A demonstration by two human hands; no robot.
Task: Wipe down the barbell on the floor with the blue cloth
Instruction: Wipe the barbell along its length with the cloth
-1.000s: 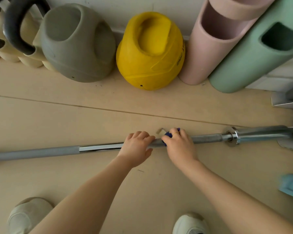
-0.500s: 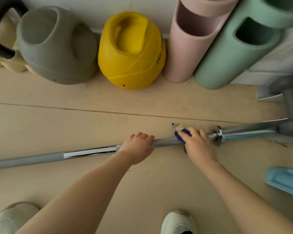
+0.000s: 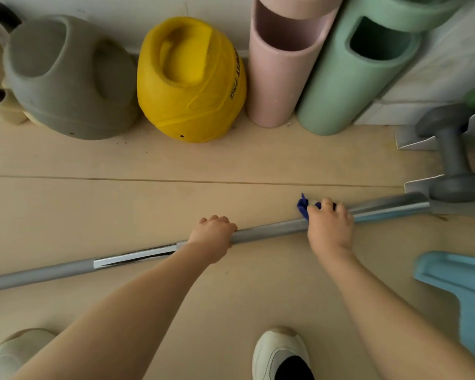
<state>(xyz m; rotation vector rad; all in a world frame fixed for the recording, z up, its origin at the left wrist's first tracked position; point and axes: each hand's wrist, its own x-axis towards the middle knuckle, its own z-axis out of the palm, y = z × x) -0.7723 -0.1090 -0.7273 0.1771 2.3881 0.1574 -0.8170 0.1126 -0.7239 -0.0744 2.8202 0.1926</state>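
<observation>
Blue cloth [image 3: 303,208] is bunched under our right hand [image 3: 330,226], fingers curled round it on the barbell [image 3: 269,231] mid-floor; our left hand [image 3: 213,237] grips the shaft. Loose folds could slip off.

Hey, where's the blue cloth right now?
In the head view, the blue cloth sits right of centre, gripped by the right hand around the barbell, near its shiny sleeve, with the left hand holding the bar further left.

My barbell [image 3: 269,231] is metal, part matt grey, part glossy chrome. The cloth [image 3: 302,207] is soft blue fabric. The floor [image 3: 148,204] looks smooth, pale wood.
</observation>
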